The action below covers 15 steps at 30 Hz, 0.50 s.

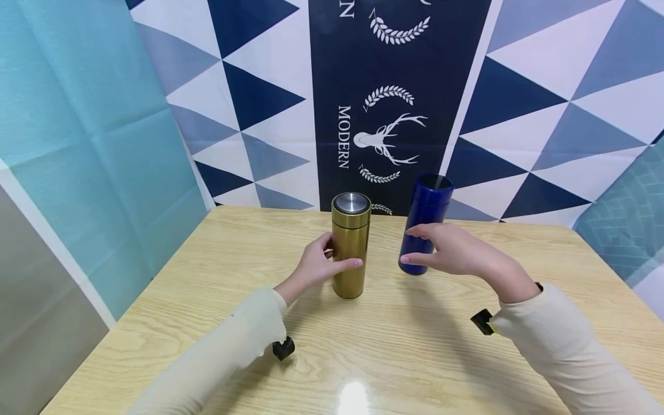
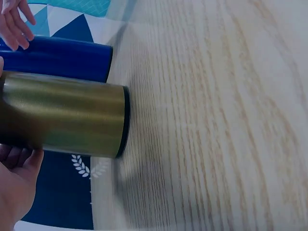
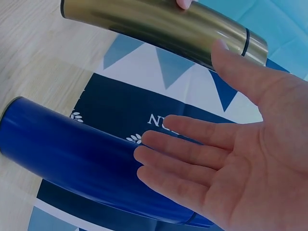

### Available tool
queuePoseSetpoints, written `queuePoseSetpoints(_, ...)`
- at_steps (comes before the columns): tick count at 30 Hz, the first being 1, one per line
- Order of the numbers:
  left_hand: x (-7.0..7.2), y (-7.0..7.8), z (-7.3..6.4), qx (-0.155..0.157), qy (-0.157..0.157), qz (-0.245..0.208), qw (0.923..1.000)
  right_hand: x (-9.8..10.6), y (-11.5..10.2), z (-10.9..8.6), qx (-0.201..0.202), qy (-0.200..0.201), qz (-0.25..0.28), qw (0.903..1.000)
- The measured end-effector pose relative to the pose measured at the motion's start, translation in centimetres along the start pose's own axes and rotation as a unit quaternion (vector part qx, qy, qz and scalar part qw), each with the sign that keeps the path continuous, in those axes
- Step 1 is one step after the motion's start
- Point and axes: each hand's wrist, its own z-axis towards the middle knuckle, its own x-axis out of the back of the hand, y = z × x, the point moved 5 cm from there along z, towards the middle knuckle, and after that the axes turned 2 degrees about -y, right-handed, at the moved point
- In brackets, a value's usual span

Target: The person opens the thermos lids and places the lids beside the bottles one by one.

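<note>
A gold thermos flask (image 1: 350,245) with a silver-topped lid stands upright on the wooden table. My left hand (image 1: 318,264) grips its side, the thumb across the front and the other fingers partly hidden behind it. To the right, slightly farther back, stands a blue thermos flask (image 1: 429,202) with a dark top. My right hand (image 1: 461,252) is beside this blue flask, overlapping it in the head view. In the right wrist view the fingers (image 3: 187,154) of that hand are extended and the thumb is spread apart; nothing is held. Whether they touch the blue flask, I cannot tell.
The wooden table (image 1: 207,300) ends at a wall hanging (image 1: 275,115) with triangles and deer prints, close behind the flasks. A light blue cloth (image 1: 93,144) hangs on the left. Small black mounts (image 1: 283,348) sit at both wrists.
</note>
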Motion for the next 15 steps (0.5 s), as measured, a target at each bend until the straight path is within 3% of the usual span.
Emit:
queuePoseSetpoints(9, -0.6, 0.8, -0.8, -0.022, -0.044, 0.022, 0.9986, 0.4, -0.7, 0.4, 0.014, 0.006, 0.01, 0.9998)
queuePoseSetpoints(15, -1.2, 1.3, -1.1, -0.02, -0.073, 0.039, 0.9964, 0.5, -1.1, 0.3, 0.025, 0.009, 0.013, 0.9996)
